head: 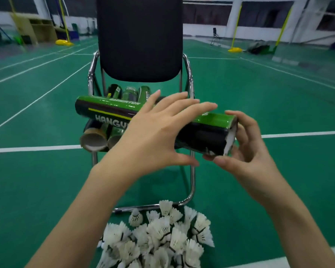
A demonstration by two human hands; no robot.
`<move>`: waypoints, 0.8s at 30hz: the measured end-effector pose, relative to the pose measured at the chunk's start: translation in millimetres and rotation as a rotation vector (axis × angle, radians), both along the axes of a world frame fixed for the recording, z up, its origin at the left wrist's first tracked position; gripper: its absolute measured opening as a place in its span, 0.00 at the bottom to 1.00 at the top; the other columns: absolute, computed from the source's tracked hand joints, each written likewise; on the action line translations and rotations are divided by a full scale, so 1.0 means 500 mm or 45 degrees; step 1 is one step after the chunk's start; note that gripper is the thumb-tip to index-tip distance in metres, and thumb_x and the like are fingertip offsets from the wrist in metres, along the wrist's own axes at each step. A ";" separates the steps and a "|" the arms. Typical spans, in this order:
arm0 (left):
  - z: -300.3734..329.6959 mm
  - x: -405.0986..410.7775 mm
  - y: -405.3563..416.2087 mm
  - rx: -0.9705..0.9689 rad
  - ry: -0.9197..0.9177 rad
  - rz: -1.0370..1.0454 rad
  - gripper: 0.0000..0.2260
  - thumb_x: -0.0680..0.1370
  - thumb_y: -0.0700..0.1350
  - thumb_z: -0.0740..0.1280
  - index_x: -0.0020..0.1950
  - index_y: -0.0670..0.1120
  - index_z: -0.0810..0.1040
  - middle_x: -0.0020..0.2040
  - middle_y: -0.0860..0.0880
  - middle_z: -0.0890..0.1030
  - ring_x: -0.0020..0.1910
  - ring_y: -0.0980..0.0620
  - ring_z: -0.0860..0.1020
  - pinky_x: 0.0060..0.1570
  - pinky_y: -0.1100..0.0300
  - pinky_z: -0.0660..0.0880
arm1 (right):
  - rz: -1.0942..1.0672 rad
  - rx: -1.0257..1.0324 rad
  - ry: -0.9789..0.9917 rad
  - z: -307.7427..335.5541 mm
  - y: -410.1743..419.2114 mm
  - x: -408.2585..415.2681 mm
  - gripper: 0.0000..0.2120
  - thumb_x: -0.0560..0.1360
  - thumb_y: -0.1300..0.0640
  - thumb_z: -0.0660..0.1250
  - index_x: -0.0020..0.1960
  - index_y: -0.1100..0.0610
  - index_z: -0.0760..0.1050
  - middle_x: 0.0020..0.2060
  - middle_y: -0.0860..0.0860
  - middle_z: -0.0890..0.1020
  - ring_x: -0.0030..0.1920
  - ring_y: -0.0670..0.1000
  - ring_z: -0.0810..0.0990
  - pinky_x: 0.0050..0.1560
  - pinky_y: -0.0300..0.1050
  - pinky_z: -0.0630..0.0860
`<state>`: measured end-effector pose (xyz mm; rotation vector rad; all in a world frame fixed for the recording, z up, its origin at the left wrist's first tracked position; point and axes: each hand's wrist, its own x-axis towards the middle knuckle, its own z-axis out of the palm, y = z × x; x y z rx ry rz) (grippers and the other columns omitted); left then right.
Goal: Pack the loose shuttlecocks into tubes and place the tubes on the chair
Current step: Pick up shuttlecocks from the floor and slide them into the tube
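A green and black shuttlecock tube (108,111) lies crosswise in the air in front of the chair (139,39). My left hand (157,132) spreads over its middle, fingers straight on top and thumb below it. My right hand (246,144) curls round the tube's right open end, where white feathers show. Several more tubes (94,141) lie on the chair seat behind, pointing toward me. A heap of loose white shuttlecocks (162,238) lies on the floor below my arms.
The chair's chrome frame (190,186) stands on the green court floor (37,180) just beyond the heap. Yellow net posts (234,49), a dark bag (258,48) and wooden shelves (41,29) are far back.
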<state>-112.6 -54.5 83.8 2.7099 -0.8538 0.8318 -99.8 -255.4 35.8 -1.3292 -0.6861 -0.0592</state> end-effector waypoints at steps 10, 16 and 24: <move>-0.100 -0.045 -0.013 -0.019 0.004 0.002 0.33 0.67 0.65 0.69 0.69 0.55 0.68 0.52 0.54 0.78 0.46 0.52 0.76 0.38 0.56 0.74 | 0.271 0.011 0.308 -0.096 -0.019 -0.027 0.37 0.56 0.51 0.82 0.62 0.44 0.73 0.60 0.52 0.77 0.59 0.53 0.78 0.52 0.49 0.78; -0.185 -0.031 -0.004 0.010 0.150 0.077 0.32 0.65 0.68 0.61 0.68 0.58 0.69 0.47 0.55 0.77 0.42 0.53 0.75 0.36 0.63 0.62 | 0.348 -0.037 0.498 -0.177 -0.010 -0.013 0.36 0.55 0.51 0.82 0.61 0.42 0.74 0.59 0.50 0.78 0.59 0.53 0.78 0.50 0.48 0.79; -0.445 0.008 0.033 -0.152 0.684 0.215 0.34 0.66 0.66 0.67 0.70 0.59 0.65 0.51 0.54 0.75 0.48 0.52 0.74 0.39 0.61 0.66 | 0.262 -0.213 0.854 -0.400 0.028 0.024 0.44 0.58 0.51 0.81 0.69 0.41 0.65 0.64 0.46 0.76 0.64 0.53 0.76 0.59 0.52 0.76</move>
